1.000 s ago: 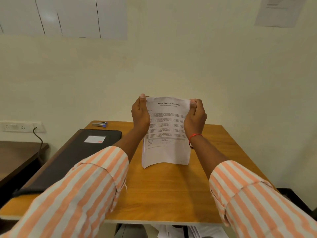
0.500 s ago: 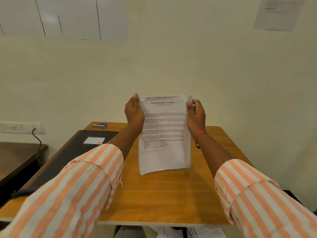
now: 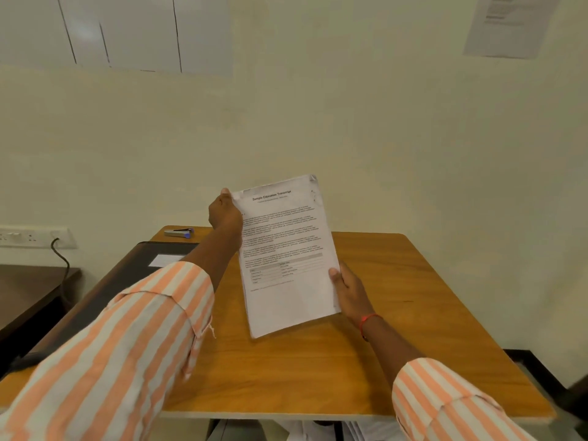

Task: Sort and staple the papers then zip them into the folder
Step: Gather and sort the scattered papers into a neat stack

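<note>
Stapling and zipping are judged undone: the white printed paper stack [image 3: 286, 259] is pinched over the wooden table [image 3: 413, 329] by left hand [image 3: 224, 213] and right hand [image 3: 348, 289], silver stapler [image 3: 179, 232] and black folder [image 3: 127, 275] untouched.

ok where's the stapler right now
In the head view the stapler lies on the far left corner of the table, just beyond the black folder, left of the left hand.

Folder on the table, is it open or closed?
Closed. The black folder lies flat on the table, cover down, with a white label on top. Whether its zip is done up cannot be told.
</note>
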